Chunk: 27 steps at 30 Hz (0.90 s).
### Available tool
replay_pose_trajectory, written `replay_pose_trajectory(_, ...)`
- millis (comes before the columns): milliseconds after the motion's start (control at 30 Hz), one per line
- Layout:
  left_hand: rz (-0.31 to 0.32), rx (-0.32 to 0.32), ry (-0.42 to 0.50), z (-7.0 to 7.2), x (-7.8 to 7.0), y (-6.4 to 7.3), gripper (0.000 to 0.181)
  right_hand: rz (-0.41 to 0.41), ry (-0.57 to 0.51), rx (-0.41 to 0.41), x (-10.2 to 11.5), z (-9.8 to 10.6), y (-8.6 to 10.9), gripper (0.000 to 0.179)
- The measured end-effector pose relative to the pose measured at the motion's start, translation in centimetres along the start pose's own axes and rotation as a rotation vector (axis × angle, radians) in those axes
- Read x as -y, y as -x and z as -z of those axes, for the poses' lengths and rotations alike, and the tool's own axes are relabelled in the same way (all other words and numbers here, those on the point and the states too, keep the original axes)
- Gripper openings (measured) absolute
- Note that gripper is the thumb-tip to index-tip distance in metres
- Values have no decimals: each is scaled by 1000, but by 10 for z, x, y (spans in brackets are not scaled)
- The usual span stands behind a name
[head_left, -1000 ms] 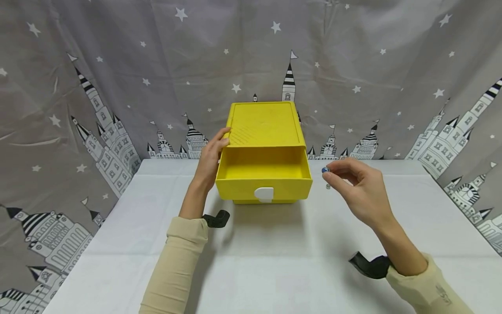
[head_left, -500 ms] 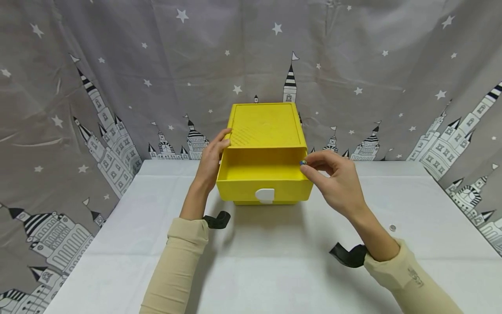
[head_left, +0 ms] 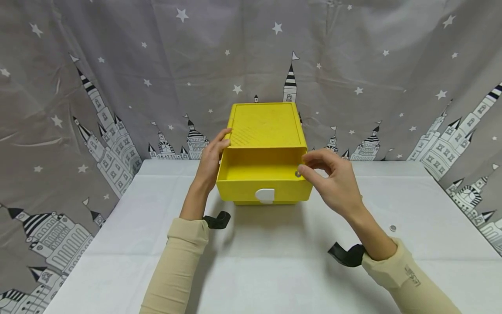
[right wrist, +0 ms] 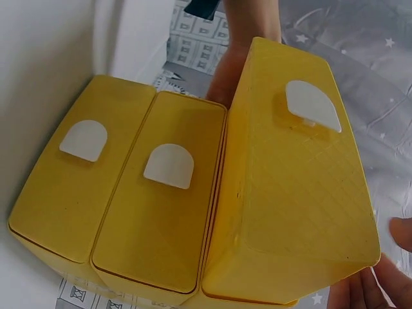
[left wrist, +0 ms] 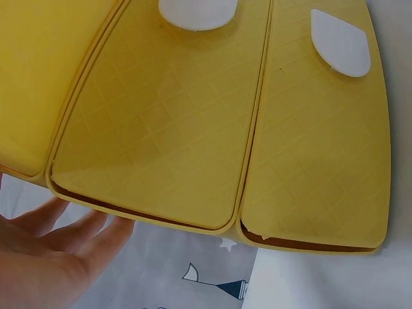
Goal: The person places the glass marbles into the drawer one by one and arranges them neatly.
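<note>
In the head view, a yellow drawer cabinet [head_left: 266, 124] stands with its top drawer [head_left: 235, 190] pulled out. My right hand [head_left: 333, 179] is over the drawer's right wall, thumb and forefinger parted. A small round marble-like piece [head_left: 298, 174] is just below the thumb tip, inside the drawer's outline; whether it touches the thumb is unclear. In the right wrist view, the thumb and fingers [right wrist: 360, 290] appear beside the drawer with a gap between them. My left hand [head_left: 208, 163] rests against the cabinet's left side, its fingers [left wrist: 90, 232] fairly straight in the left wrist view.
A small grey round piece [head_left: 393, 228] lies on the white tablecloth [head_left: 274, 261] to the right. Another is partly hidden behind the right wrist. Below the pulled-out drawer are two closed drawers [right wrist: 170, 212] with white handles. A grey castle-print curtain [head_left: 176, 65] hangs behind.
My right hand has moved left to the drawer, and its thumb and forefinger have parted. The small round piece has dropped below the fingertips. The left hand stays in place.
</note>
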<state>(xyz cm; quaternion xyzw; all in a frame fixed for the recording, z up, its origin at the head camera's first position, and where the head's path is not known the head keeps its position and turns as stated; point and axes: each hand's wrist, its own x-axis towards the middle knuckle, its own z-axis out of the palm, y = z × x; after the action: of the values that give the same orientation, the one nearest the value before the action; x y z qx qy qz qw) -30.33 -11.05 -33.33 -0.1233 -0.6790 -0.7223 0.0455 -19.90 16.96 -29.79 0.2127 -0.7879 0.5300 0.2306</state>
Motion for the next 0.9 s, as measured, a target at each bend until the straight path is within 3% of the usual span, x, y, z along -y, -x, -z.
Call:
replay_pose_trajectory(200, 8, 1, -6, 1, 0, 0, 49, 17, -30, -52, 1, 1, 3, 17)
replay_pose_trajectory(533, -13, -11, -16, 0, -1, -1, 48, -2, -50, -70, 0, 4, 8, 14)
replay_pose_trajectory(900, -8, -31, -11, -1, 1, -1, 48, -40, 22, -66, -4, 9, 18, 17)
